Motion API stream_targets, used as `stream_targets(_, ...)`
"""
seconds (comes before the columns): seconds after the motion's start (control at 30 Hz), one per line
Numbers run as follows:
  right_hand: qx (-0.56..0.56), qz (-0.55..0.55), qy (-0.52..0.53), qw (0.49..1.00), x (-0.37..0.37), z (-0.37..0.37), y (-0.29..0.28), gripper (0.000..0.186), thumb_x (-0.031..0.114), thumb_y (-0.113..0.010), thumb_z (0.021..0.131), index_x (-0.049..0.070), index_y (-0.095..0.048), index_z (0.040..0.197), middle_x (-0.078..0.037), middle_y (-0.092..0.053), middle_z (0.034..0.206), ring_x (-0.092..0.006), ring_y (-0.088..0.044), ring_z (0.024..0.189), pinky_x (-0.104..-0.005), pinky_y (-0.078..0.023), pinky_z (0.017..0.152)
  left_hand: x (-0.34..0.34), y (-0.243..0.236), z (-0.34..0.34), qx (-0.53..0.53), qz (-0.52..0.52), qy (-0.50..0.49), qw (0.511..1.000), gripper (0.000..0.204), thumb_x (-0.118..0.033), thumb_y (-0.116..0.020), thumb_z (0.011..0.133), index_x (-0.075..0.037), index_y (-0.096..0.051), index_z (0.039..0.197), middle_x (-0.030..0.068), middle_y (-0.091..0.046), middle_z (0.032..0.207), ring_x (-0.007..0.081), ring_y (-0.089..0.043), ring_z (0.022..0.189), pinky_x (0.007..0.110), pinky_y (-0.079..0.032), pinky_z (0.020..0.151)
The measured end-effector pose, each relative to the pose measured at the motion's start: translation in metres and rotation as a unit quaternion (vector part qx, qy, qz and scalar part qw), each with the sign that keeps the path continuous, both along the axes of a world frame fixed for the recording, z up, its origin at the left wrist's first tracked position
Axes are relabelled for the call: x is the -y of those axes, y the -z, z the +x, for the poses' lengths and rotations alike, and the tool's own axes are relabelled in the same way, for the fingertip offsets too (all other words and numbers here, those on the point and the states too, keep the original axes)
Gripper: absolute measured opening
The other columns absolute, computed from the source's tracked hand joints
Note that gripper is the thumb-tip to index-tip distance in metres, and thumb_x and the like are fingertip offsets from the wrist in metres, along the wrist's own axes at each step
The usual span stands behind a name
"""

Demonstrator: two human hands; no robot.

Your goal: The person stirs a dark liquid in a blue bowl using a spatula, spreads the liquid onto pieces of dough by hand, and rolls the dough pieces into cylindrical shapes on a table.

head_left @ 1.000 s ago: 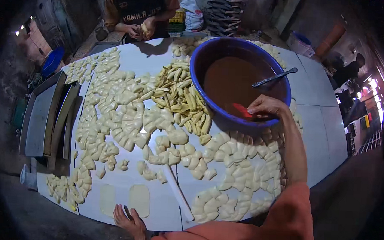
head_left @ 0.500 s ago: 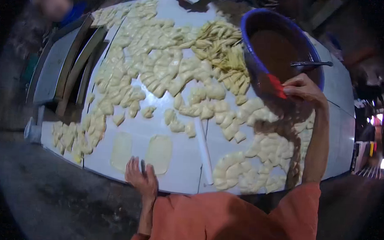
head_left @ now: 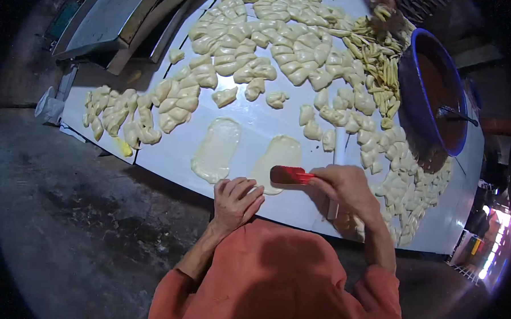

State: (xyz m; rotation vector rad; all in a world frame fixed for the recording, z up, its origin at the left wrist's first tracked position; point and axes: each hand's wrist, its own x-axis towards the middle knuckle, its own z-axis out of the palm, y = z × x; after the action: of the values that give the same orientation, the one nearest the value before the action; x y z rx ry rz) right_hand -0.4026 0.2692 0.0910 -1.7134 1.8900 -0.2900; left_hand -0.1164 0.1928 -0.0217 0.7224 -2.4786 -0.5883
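Observation:
My right hand (head_left: 348, 189) grips a red scoop (head_left: 292, 176) with brown filling on its blade, above the right one of two flattened dough sheets (head_left: 281, 152). The left dough sheet (head_left: 217, 149) lies bare beside it on the white table (head_left: 251, 116). My left hand (head_left: 237, 201) rests at the table's near edge by the lower ends of the sheets, its fingers stretched out with nothing in them. A white rolling pin (head_left: 340, 143) lies partly under my right hand.
Many pale dough pieces (head_left: 294, 53) cover the table's far side and right. Thin yellowish strips (head_left: 384, 79) are heaped next to a blue basin (head_left: 410, 69) of brown filling with a metal spoon (head_left: 458, 115). Metal trays (head_left: 105, 19) stand at the far left.
My right hand has come from the basin to the right dough sheet, carrying filling on the scoop. My left hand stays near the sheets' lower ends. The whole view has shifted.

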Motion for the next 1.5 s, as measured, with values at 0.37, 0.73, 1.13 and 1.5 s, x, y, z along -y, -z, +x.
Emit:
stream_targets(0.37, -0.180, -0.083, 0.064, 0.978, -0.015, 0.054, 0.006, 0.016, 0.022, -0.070, 0.091, 0.012, -0.069, 0.103, -0.007, -0.057, 0.070, -0.0277, -0.062, 0.063, -0.0423, -0.048, 0.056, 0.015, 0.005, 0.008, -0.007, -0.012, 0.031, 0.999, 0.025, -0.030, -0.080, 0.082, -0.022, -0.075, 0.106, -0.0021, -0.066, 0.115, 0.0200, -0.059, 0.108, 0.042, -0.038, 0.093)
stream_targets(0.73, -0.208, -0.144, 0.136, 0.958, -0.028, 0.064, 0.028, 0.019, 0.027, -0.074, 0.088, 0.012, -0.073, 0.100, -0.005, -0.055, 0.067, -0.0249, -0.060, 0.057, -0.0388, -0.045, 0.052, 0.016, 0.006, 0.006, -0.009, -0.029, 0.029, 0.999, 0.021, -0.031, -0.078, 0.083, -0.023, -0.076, 0.103, -0.0034, -0.067, 0.113, 0.0191, -0.059, 0.107, 0.042, -0.038, 0.091)
stream_targets(1.13, -0.143, -0.187, 0.180, 0.955, -0.032, 0.062, 0.038, 0.017, 0.024, -0.073, 0.091, 0.011, -0.075, 0.103, -0.007, -0.060, 0.067, -0.0246, -0.061, 0.058, -0.0376, -0.046, 0.054, 0.015, 0.006, 0.003, -0.023, -0.036, 0.030, 0.999, 0.023, -0.030, -0.078, 0.083, -0.018, -0.076, 0.103, -0.0024, -0.068, 0.111, 0.0192, -0.061, 0.106, 0.042, -0.039, 0.091)
stream_targets(1.5, -0.030, -0.085, 0.216, 0.972, -0.038, 0.065, 0.040, 0.022, 0.030, -0.067, 0.095, 0.012, -0.072, 0.106, -0.011, -0.066, 0.077, -0.0323, -0.066, 0.069, -0.0410, -0.051, 0.060, 0.014, -0.002, 0.005, 0.001, -0.027, 0.027, 0.999, 0.029, -0.027, -0.079, 0.082, -0.017, -0.074, 0.109, 0.0013, -0.067, 0.109, 0.0212, -0.060, 0.106, 0.044, -0.037, 0.094)
